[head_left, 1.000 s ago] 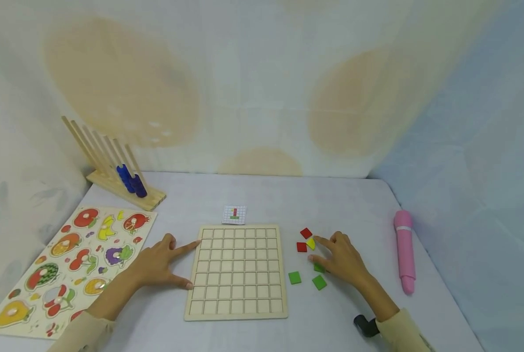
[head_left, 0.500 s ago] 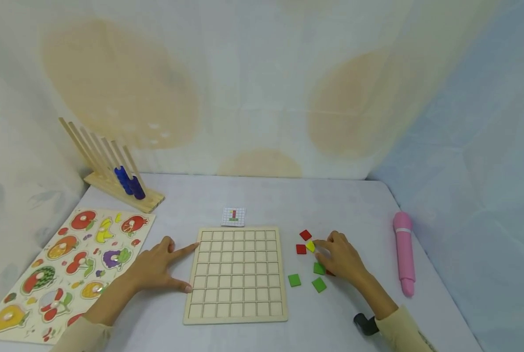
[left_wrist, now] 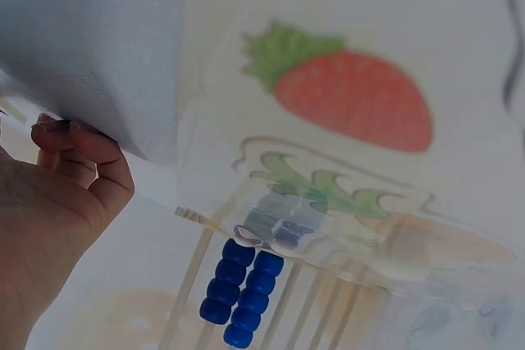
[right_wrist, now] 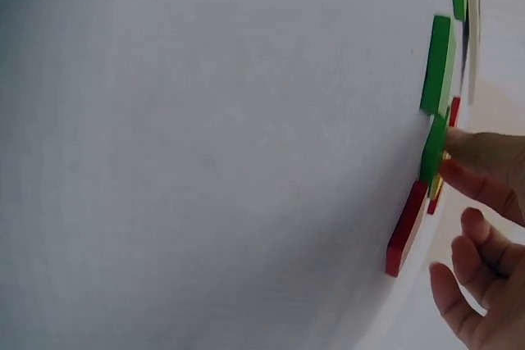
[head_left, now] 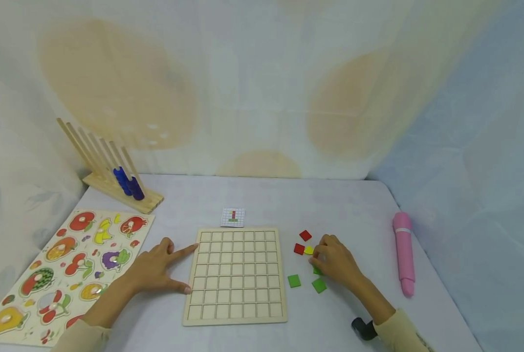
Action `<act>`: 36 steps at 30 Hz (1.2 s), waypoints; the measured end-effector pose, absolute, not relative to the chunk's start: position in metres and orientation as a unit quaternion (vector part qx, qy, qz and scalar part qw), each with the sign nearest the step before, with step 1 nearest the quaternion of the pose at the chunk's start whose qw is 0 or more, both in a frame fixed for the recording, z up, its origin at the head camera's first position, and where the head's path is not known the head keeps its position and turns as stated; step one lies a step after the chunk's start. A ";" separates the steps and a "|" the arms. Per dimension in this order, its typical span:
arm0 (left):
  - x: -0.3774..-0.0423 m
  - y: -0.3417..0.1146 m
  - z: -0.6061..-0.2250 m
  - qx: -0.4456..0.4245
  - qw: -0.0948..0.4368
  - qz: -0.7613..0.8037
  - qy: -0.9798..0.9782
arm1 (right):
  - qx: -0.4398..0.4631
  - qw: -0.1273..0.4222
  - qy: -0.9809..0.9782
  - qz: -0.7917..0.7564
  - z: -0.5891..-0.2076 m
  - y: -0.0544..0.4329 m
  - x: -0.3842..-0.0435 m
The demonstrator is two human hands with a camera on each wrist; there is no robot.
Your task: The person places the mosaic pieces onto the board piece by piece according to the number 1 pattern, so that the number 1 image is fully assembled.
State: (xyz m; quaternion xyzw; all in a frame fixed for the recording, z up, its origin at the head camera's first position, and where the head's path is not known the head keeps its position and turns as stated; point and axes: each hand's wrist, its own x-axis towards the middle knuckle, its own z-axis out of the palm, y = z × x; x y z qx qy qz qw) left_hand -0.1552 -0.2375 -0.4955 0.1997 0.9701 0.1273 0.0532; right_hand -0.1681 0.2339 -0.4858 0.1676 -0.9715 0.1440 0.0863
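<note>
A square wooden grid board (head_left: pixel 238 320) lies in the middle of the table. My left hand (head_left: pixel 154 266) is at its left edge, index finger and thumb spread apart and touching the rim. On the board's right, my right hand (head_left: pixel 338 261) pinches a yellow tile (head_left: pixel 309 250) between thumb and index finger, partly covering it. Two red tiles (head_left: pixel 305 235) lie just beyond and beside it. Green tiles (head_left: pixel 294 280) lie nearer, one partly under the hand. A further red tile (right_wrist: pixel 406 231) shows beside the fingers in the right wrist view.
A small printed pattern card (head_left: pixel 233 217) lies behind the board. At left are a fruit puzzle board (head_left: pixel 73 278) and a wooden peg rack (head_left: pixel 112 190) with blue beads (left_wrist: pixel 238 293). A pink marker-shaped object (head_left: pixel 404 254) lies at right, a black object (head_left: pixel 363 329) by the right sleeve.
My right thumb and index finger have closed together at the yellow tile, which has turned and shifted slightly nearer. The left hand stays at the board's edge.
</note>
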 end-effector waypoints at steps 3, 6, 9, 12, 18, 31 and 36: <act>-0.156 -0.239 -0.495 0.199 0.052 0.128 0.970 | 0.170 0.101 -0.972 0.129 -0.485 0.232 -0.169; -0.156 -0.239 -0.495 0.198 0.052 0.128 0.971 | 0.157 0.086 -0.974 0.142 -0.486 0.231 -0.172; -0.156 -0.239 -0.495 0.197 0.052 0.127 0.971 | 0.153 0.059 -0.972 0.167 -0.486 0.229 -0.170; -0.155 -0.239 -0.495 0.197 0.054 0.131 0.970 | 0.168 0.061 -0.968 0.177 -0.486 0.225 -0.167; -0.154 -0.240 -0.494 0.191 0.055 0.130 0.971 | 0.172 0.058 -0.967 0.179 -0.484 0.225 -0.171; -0.155 -0.238 -0.496 0.197 0.055 0.135 0.970 | 0.153 0.023 -0.970 0.189 -0.489 0.231 -0.173; -0.156 -0.238 -0.496 0.197 0.053 0.131 0.970 | 0.163 0.054 -0.966 0.193 -0.491 0.229 -0.172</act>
